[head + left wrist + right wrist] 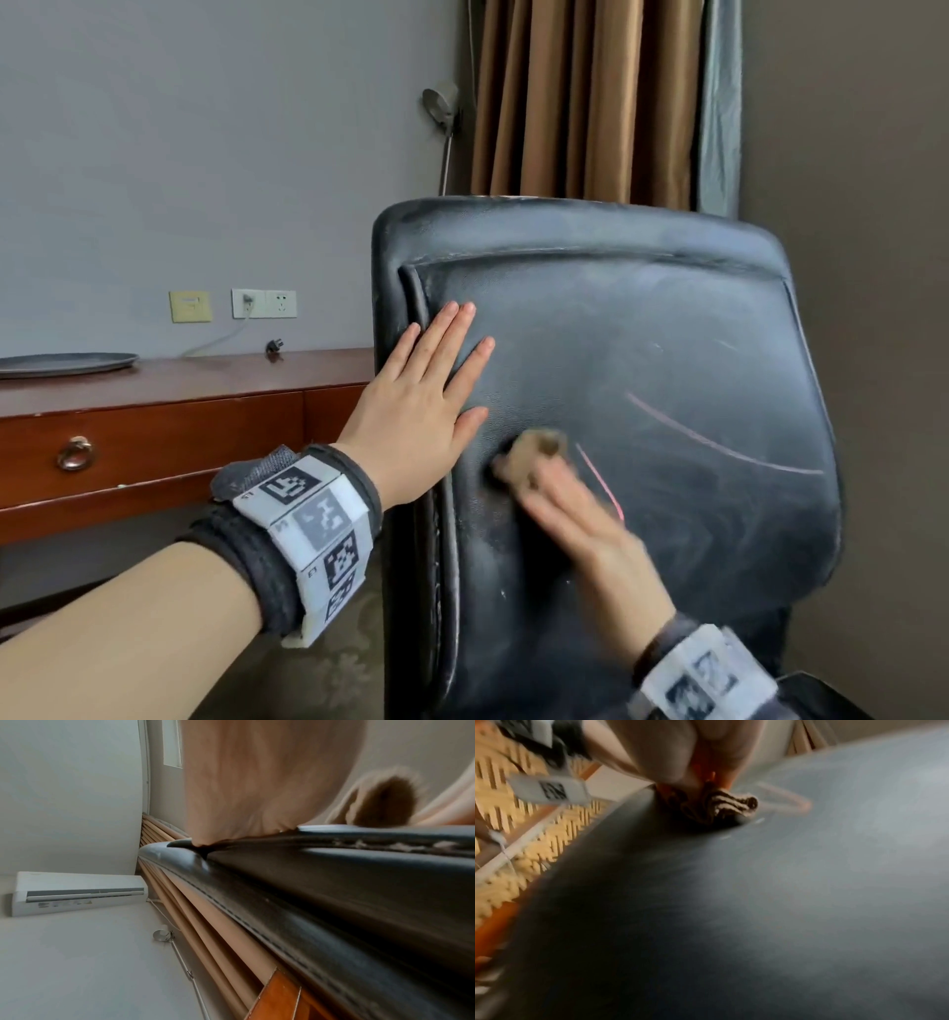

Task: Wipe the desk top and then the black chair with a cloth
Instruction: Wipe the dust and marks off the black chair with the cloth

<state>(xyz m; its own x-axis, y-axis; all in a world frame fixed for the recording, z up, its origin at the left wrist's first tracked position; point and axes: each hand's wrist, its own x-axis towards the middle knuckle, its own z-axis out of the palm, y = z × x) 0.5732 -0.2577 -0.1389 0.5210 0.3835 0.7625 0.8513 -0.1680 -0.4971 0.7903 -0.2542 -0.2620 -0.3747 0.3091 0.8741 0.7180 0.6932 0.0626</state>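
Observation:
The black chair (642, 360) fills the right half of the head view, its worn leather back turned toward me, with two pink marks on it. My left hand (436, 380) lies flat with straight fingers on the upper left of that back. Lower down, my right hand (565, 509), blurred by motion, grips a bunched brown cloth (539, 447) and presses it on the leather beside a pink mark. In the right wrist view the cloth (721, 807) shows striped folds under my fingers. The left wrist view shows the chair's edge (334, 882) and the cloth (380, 801).
The brown wooden desk (179, 390) with a ring-pull drawer stands left of the chair and bears a grey tray (67, 362). A floor lamp (444, 118) and brown curtains (580, 97) stand behind the chair. Wall sockets (264, 303) sit above the desk.

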